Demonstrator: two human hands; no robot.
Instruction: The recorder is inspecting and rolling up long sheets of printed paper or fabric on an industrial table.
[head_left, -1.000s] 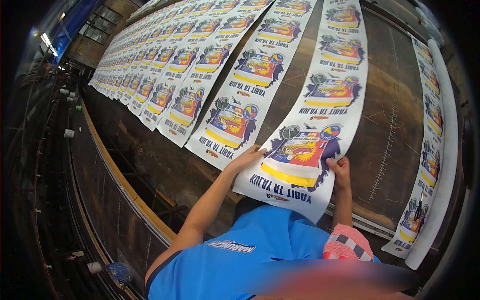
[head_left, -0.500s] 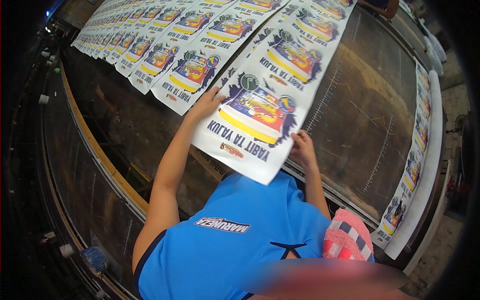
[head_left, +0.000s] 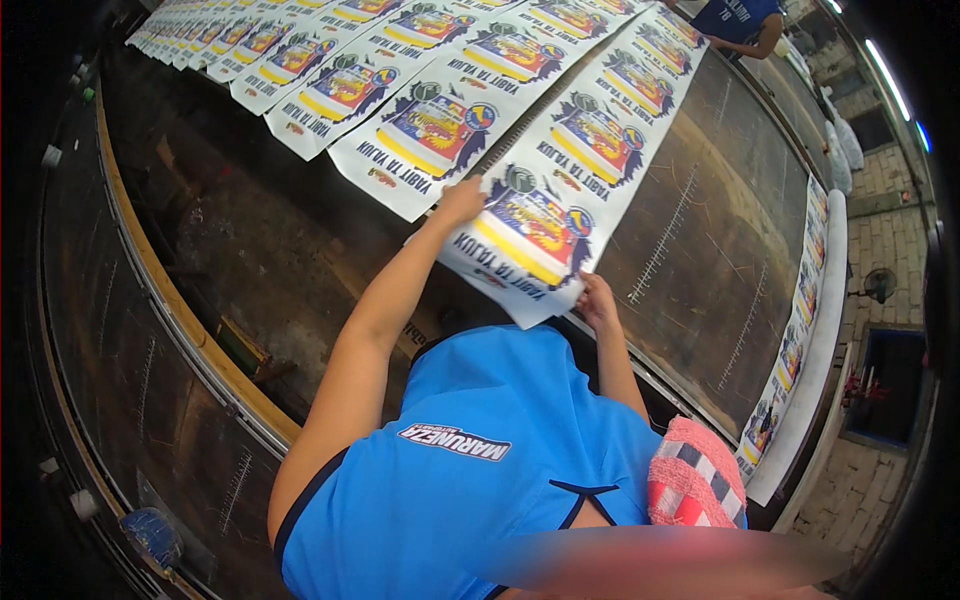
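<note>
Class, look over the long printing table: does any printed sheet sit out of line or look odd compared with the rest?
Yes. The nearest printed sheet hangs past the table's near edge, its lower corner in the air, while the other sheets lie flat. The left hand and right hand grip its edges.

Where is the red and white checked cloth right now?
In the head view, the checked cloth lies low on the right over the blue shirt, below the right hand holding the printed sheet.

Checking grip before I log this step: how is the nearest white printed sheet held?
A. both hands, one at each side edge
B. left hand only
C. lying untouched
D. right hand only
A: the left hand and right hand each grip a side edge of the white printed sheet.
</note>
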